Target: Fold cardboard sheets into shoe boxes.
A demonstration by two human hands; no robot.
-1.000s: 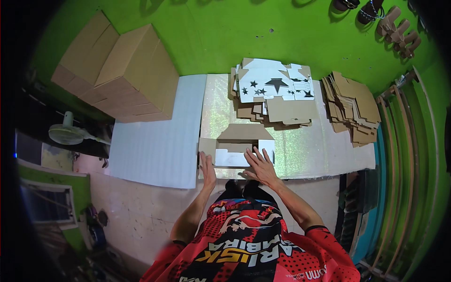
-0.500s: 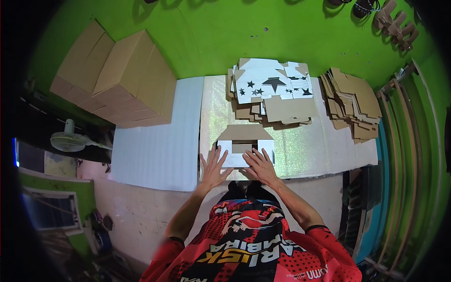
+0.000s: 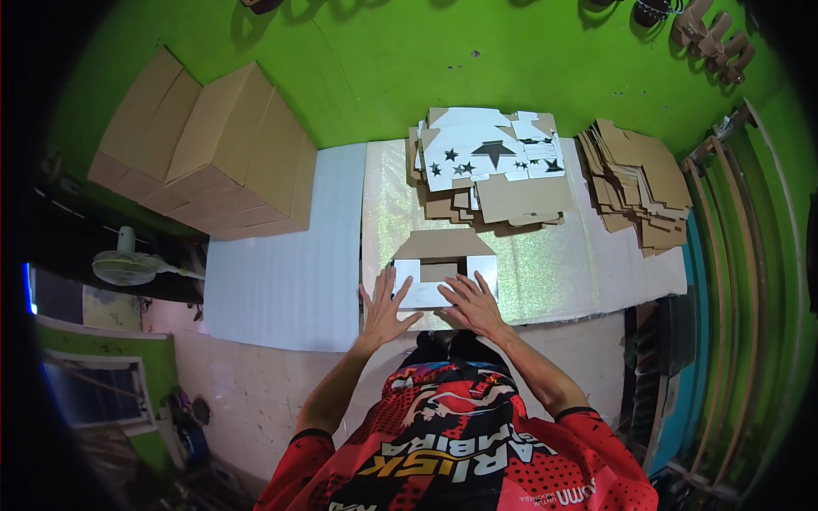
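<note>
In front of me stands a partly folded cardboard box [image 3: 411,295], white outside and brown inside, with its brown lid flap [image 3: 439,244] raised at the far side. A gap in its top lets the brown inside show. My left hand [image 3: 385,312] lies at the box's left near corner, fingers spread and pointing away from me. On the right near part rests my right hand [image 3: 474,308], its fingers stretched out over the white panel. Neither hand is closed around the cardboard.
Behind the box lies a stack of flat white and brown cartons [image 3: 490,157] with black stars. Brown cardboard sheets [image 3: 639,179] are piled at the right. Large brown cartons [image 3: 247,153] stand at the back left, near a fan [image 3: 125,266]. A green wall [image 3: 366,77] borders the table.
My left fingers have drawn slightly back toward the box's left near corner. The right hand stays on the near panel with almost no shift. The whole view has tilted slightly.
</note>
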